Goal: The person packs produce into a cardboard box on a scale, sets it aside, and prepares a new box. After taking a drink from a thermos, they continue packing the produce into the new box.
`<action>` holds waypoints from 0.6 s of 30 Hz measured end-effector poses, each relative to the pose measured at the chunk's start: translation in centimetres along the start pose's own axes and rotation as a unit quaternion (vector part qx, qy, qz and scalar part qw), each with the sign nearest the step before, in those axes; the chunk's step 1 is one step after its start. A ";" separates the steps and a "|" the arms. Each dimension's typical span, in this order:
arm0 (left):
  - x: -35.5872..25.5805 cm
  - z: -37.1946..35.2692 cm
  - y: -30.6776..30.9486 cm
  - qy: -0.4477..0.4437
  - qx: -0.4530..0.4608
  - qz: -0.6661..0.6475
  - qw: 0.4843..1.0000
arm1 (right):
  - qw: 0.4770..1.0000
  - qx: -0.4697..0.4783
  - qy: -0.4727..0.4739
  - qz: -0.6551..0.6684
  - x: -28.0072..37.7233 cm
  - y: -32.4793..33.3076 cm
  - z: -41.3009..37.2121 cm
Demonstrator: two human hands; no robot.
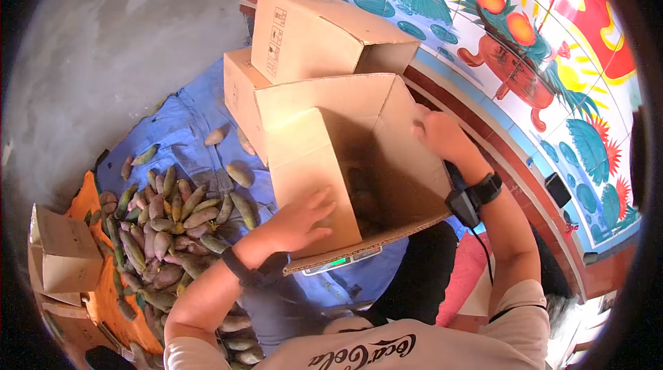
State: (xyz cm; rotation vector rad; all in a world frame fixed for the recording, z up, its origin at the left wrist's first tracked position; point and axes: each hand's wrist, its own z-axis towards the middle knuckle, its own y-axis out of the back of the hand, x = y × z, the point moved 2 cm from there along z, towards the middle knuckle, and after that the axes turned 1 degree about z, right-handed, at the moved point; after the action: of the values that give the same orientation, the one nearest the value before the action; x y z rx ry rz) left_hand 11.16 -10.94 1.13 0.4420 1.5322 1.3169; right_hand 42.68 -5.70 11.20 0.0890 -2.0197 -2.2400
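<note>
A large open cardboard box stands in front of me, with several dim vegetables at its bottom. Under its near edge shows a scale with a green-lit display. My left hand lies flat with fingers spread on the box's inward-leaning left flap. At the right rim, my right hand has its fingers curled over the cardboard edge. Left of the box lies a heap of long pinkish and green root vegetables, which look like radishes.
Two more cardboard boxes, an upper one and a lower one, are stacked behind. A blue sheet and an orange sheet cover the floor. Another carton stands far left. A painted tile wall rises at right.
</note>
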 end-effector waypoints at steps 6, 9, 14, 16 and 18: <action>0.2 -0.2 0.1 0.042 0.060 -0.061 0.995 | 0.991 -0.080 0.071 0.077 0.1 -1.0 -0.1; 0.1 0.1 0.1 0.030 0.060 -0.053 0.996 | 0.993 -0.073 0.065 0.072 0.3 -0.9 -0.3; 0.3 0.0 -0.1 0.027 0.061 -0.042 0.997 | 0.995 -0.053 0.014 0.079 0.0 -0.1 0.0; 0.5 0.2 -0.2 0.020 0.058 -0.040 0.997 | 0.997 -0.036 -0.015 0.072 -0.6 0.3 1.0; 0.3 0.3 -0.3 0.014 0.055 -0.041 0.998 | 0.995 -0.089 0.046 0.025 -1.1 0.9 2.2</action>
State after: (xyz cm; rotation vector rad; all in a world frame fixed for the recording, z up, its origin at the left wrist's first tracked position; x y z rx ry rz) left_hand 11.37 -10.66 0.81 0.4258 1.6347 1.1840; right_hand 43.55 -3.52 12.28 0.1225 -1.7481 -2.3279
